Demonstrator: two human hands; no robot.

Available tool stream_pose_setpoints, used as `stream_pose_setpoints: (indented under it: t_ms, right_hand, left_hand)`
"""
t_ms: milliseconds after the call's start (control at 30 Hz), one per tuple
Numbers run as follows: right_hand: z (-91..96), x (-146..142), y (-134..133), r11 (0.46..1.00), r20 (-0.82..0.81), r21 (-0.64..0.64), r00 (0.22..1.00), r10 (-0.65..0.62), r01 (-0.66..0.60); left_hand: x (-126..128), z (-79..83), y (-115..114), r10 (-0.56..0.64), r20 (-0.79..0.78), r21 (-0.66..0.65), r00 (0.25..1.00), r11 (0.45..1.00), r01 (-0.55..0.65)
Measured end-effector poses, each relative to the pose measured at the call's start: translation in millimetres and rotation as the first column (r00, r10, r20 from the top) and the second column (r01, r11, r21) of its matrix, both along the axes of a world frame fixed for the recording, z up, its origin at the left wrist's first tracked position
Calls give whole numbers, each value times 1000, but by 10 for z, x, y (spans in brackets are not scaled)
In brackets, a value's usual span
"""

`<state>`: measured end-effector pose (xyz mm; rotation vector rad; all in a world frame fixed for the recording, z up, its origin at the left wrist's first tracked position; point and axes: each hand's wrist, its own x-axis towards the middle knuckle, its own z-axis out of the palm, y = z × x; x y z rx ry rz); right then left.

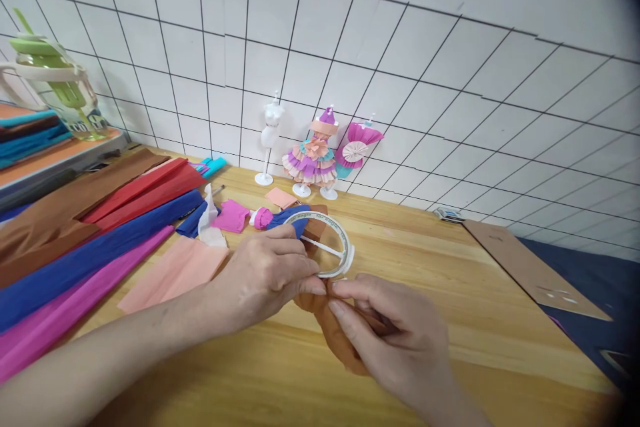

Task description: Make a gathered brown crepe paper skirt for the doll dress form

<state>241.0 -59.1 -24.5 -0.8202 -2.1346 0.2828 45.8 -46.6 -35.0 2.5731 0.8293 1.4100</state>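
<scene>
A piece of brown crepe paper (345,343), gathered and rounded, is held over the table between my hands. My left hand (267,270) pinches its upper left edge, and my right hand (395,327) pinches it close by, the fingertips almost meeting. Just beyond my left fingers is a roll of clear tape (345,240) with a printed inner ring; whether my left hand touches it I cannot tell. Behind the ring lies a small white dress-form stand (323,246) on its side, dressed in blue paper (286,217) and a pink top (262,217).
Blue, red, brown and magenta crepe paper (100,250) lies at left, with a peach sheet (175,273) beside it. Three small dress forms stand by the tiled wall, one bare (271,133), one in a ruffled dress (313,160). A bottle (60,87) stands far left; cardboard (530,267) lies right.
</scene>
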Motion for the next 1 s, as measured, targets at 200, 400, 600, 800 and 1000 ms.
stream_pose_setpoints:
  t_ms: [200, 400, 600, 800, 1000]
  right_hand:
    - [31, 27, -6, 995, 58, -14, 993, 100, -99]
    - [-25, 14, 4, 998, 67, 23, 996, -63, 61]
    - [-15, 24, -7, 994, 78, 38, 991, -108, 106]
    - [-37, 2, -1, 987, 81, 73, 985, -150, 144]
    - [-86, -43, 28, 977, 26, 32, 977, -213, 212]
  left_hand:
    - [2, -15, -11, -12, -35, 22, 999, 1000, 13]
    - [19, -15, -10, 2, -45, 49, 999, 999, 0]
    - [38, -6, -11, 0, -30, 97, 1000, 995, 3]
    - [50, 5, -22, 4, -40, 117, 999, 993, 1]
    - [50, -46, -10, -42, -23, 30, 999, 999, 42]
